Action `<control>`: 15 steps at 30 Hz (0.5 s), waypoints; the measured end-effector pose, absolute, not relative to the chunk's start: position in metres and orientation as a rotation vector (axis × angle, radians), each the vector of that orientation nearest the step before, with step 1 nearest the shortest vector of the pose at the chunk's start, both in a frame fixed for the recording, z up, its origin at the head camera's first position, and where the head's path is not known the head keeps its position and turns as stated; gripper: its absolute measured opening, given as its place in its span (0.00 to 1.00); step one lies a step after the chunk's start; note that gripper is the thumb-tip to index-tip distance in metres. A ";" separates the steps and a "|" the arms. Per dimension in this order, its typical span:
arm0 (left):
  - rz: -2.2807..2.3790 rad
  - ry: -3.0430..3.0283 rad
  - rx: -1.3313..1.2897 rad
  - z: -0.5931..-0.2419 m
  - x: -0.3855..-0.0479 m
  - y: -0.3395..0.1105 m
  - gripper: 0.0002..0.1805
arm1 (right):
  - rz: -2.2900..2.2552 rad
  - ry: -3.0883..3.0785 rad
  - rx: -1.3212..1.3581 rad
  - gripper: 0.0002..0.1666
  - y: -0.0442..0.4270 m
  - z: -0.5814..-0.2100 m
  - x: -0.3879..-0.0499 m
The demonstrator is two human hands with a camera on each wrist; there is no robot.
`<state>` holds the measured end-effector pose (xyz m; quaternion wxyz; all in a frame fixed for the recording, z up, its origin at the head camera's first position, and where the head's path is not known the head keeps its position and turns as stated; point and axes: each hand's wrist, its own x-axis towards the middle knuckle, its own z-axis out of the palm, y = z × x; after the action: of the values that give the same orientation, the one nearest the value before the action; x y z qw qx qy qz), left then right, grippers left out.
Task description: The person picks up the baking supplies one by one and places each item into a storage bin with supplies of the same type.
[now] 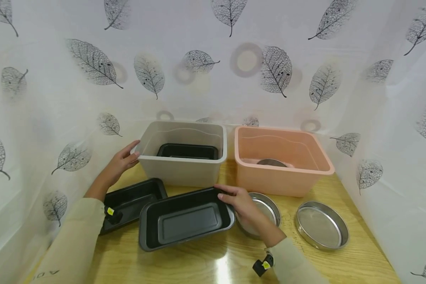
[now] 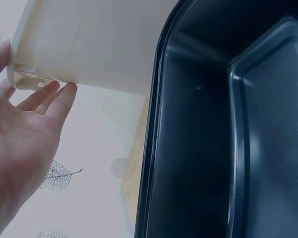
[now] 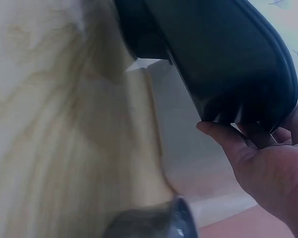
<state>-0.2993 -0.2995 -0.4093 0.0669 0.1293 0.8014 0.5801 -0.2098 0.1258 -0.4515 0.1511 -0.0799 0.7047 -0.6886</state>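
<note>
In the head view my right hand [image 1: 241,201] grips the right end of a black rectangular loaf pan [image 1: 189,223], which is tilted and raised off the table. The right wrist view shows the thumb and fingers on either side of the loaf pan's end wall [image 3: 238,74]. My left hand [image 1: 118,165] holds the left rim of a grey plastic bin [image 1: 181,171], its fingers under the lip in the left wrist view. Another black loaf pan [image 1: 131,201] lies on the table below my left forearm. Inside the grey bin sits a further dark pan [image 1: 188,152].
Right of the grey bin stands a pink plastic bin [image 1: 269,179], with a round metal piece [image 1: 271,162] partly visible inside. Two round shallow metal pans [image 1: 321,227] rest on the wooden table [image 1: 184,268], one partly behind my right hand. Leaf-patterned curtains enclose the back and sides.
</note>
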 end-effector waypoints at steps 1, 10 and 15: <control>1.749 2.415 0.388 -0.409 -0.299 -0.299 0.37 | -1.987 2.011 -0.228 0.26 0.127 -0.448 -0.210; 1.749 2.415 0.386 -0.410 -0.301 -0.300 0.38 | -2.007 1.907 -0.239 0.31 0.135 -0.418 -0.214; 1.745 2.420 0.385 -0.410 -0.301 -0.301 0.38 | -2.026 1.921 -0.227 0.30 0.138 -0.406 -0.220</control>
<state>-0.3010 -0.3009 -0.4101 0.0667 0.1276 0.8026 0.5789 -0.2203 0.1375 -0.4062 0.1694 -0.0799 0.6758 -0.7129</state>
